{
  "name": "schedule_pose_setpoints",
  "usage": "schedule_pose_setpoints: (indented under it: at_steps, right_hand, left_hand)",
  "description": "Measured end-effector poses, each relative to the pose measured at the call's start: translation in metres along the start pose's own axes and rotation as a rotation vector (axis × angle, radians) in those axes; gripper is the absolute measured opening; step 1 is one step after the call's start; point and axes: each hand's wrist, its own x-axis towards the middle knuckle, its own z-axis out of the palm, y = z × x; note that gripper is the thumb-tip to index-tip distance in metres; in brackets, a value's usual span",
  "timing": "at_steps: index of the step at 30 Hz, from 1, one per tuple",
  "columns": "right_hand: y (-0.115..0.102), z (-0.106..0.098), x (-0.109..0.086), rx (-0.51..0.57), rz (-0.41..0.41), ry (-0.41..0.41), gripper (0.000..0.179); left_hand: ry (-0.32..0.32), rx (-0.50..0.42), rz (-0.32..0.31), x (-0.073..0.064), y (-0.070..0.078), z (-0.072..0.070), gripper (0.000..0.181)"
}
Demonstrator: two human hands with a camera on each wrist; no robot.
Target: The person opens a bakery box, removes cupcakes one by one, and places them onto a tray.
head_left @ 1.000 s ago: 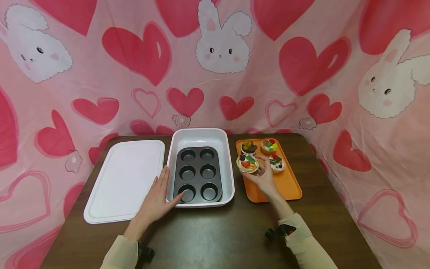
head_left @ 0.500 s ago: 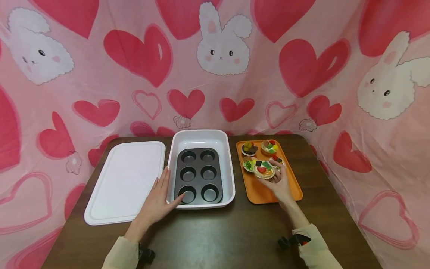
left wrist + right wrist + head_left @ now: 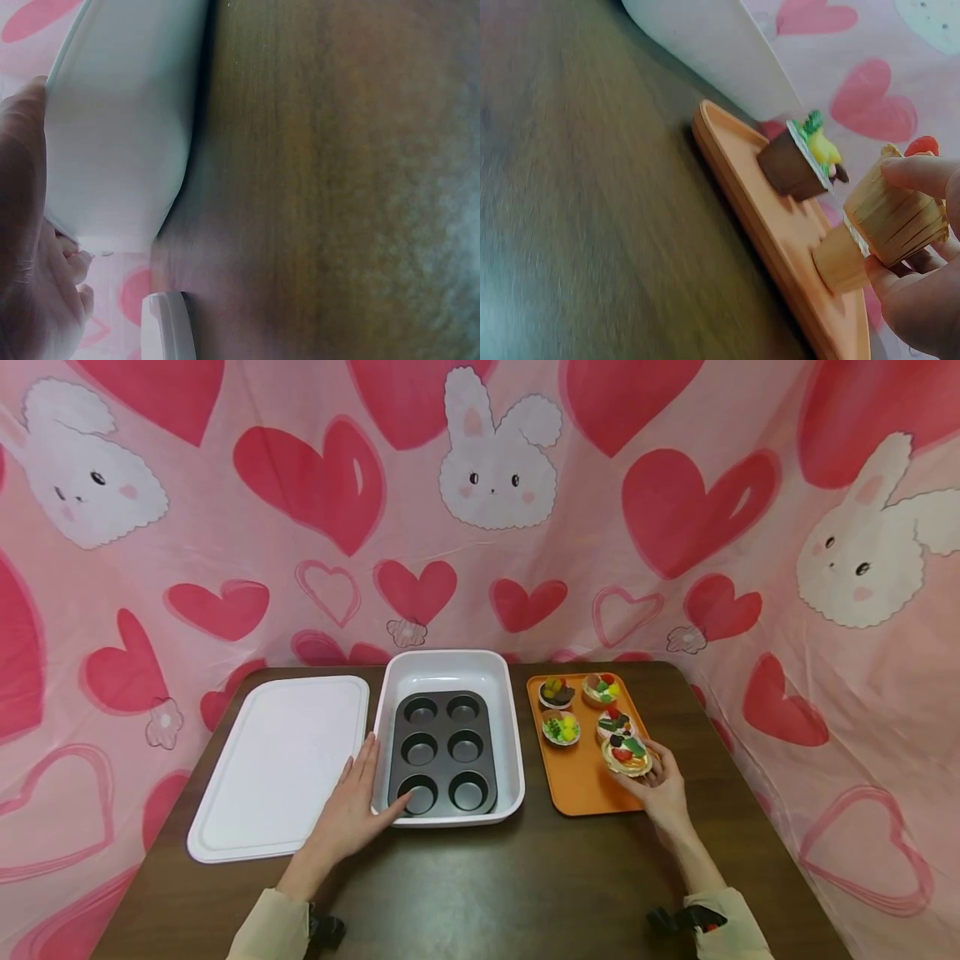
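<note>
Above the front right of the orange tray (image 3: 581,787), my right hand (image 3: 666,795) holds a toy cupcake (image 3: 627,758) topped with cream, a strawberry and a green leaf. The right wrist view shows thumb and fingers around the tan wall of this cupcake (image 3: 891,216). Behind it, partly covered, sits a cupcake (image 3: 613,722) with red and green fruit. My left hand (image 3: 351,806) rests on the near left rim of a white basin (image 3: 517,739), fingers extended and thumb reaching over the edge. Inside the basin lies a dark muffin pan (image 3: 442,762), its visible cups bare.
Along the tray's left side stand a cupcake (image 3: 561,729) with yellow and green topping and a darker one (image 3: 556,693). A third cupcake (image 3: 601,690) is at the back right. A white board (image 3: 281,768) lies left of the basin on the brown table (image 3: 480,893).
My right hand has carried the cupcake rightward and toward me, from the tray's left side to its front right, uncovering the yellow-and-green cupcake. The left hand stays on the basin rim.
</note>
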Motion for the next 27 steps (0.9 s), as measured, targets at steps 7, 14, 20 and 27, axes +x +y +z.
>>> schedule_pose_setpoints:
  at_steps: [7,14,20,27]
  right_hand:
    - [0.006,-0.014,-0.002,-0.028,-0.007,0.078,0.075]
    - [0.013,-0.022,0.000,-0.108,0.031,0.111,0.077]
    - [0.020,-0.024,0.002,-0.142,0.076,0.110,0.079]
    - [0.021,-0.024,0.002,-0.169,0.080,0.104,0.082]
  left_hand:
    - [0.003,0.009,-0.002,0.000,0.000,0.001,0.114]
    - [0.004,0.011,-0.003,0.000,0.000,0.000,0.114]
    - [0.000,0.014,-0.003,0.000,-0.001,0.001,0.113]
    - [0.008,0.007,0.005,0.000,0.000,0.001,0.113]
